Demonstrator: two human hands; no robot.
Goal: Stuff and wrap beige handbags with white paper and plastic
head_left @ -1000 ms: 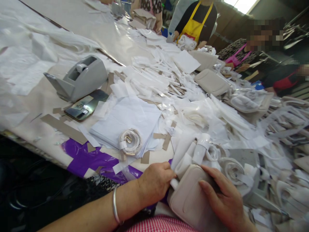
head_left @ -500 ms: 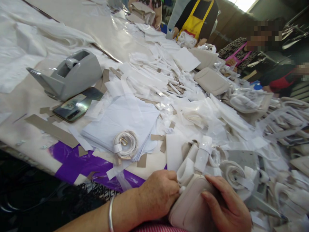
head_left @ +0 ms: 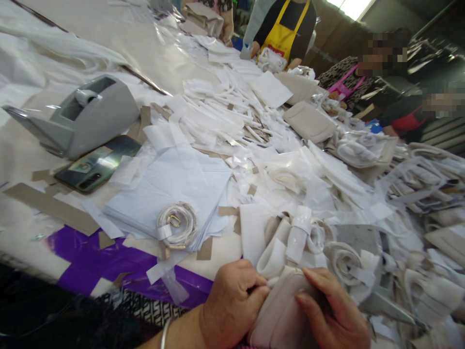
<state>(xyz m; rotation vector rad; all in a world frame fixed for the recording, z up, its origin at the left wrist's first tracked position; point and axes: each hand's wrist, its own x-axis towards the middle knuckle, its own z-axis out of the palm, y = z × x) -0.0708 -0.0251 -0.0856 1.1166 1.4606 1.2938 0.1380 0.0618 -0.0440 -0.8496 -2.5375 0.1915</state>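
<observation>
A beige handbag (head_left: 279,310) stands tilted at the table's near edge, its lower part cut off by the frame. My right hand (head_left: 332,308) grips its right side, thumb on the front and fingers over the top. My left hand (head_left: 236,300) is closed in a pinch at the bag's left edge; what lies between its fingertips is hidden. Just beyond the bag lies a looped strap wrapped in white paper (head_left: 300,232). A coiled strap (head_left: 177,225) with a gold buckle rests on a stack of white sheets (head_left: 170,184) to the left.
A grey tape dispenser (head_left: 98,114) and a phone (head_left: 96,162) sit at the left. A second dispenser (head_left: 366,237) is at the right, among rolled straps (head_left: 345,264). Purple tape (head_left: 109,259) covers the near table edge. Several people work across the table, one in a yellow apron (head_left: 285,29).
The view has shifted, so the table's things sit further left. My left hand has rolled slightly, its thumb now showing against the bag's edge. My right hand keeps its hold.
</observation>
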